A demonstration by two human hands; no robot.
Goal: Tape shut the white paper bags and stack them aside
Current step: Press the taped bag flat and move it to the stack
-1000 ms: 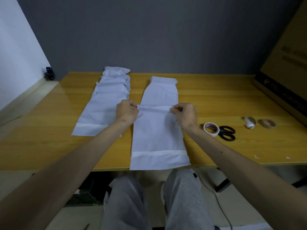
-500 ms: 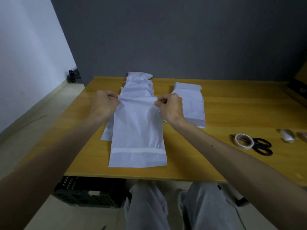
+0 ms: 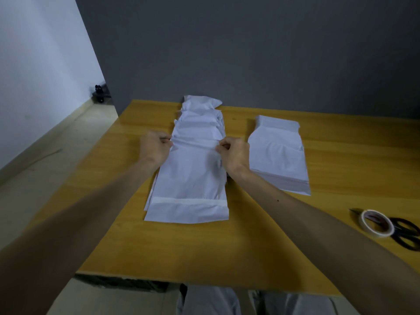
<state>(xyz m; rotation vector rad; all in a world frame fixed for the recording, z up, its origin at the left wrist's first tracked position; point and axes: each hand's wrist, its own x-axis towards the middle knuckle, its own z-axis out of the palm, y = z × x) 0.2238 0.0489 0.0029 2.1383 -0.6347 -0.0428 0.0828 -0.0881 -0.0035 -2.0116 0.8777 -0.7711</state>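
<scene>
The left hand point(image 3: 155, 148) pinches one top corner of the white paper bag point(image 3: 191, 178), the right hand point(image 3: 235, 153) the other, both grips tight. The bag lies atop the stack point(image 3: 200, 123) on the table point(image 3: 159, 246). Let go unevenly and it may settle crooked, I'd say.

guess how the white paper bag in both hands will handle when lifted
Probably floppy: the white paper bag wrinkles where the left hand and right hand pinch it. Likely light, lying thin and flat.
</scene>
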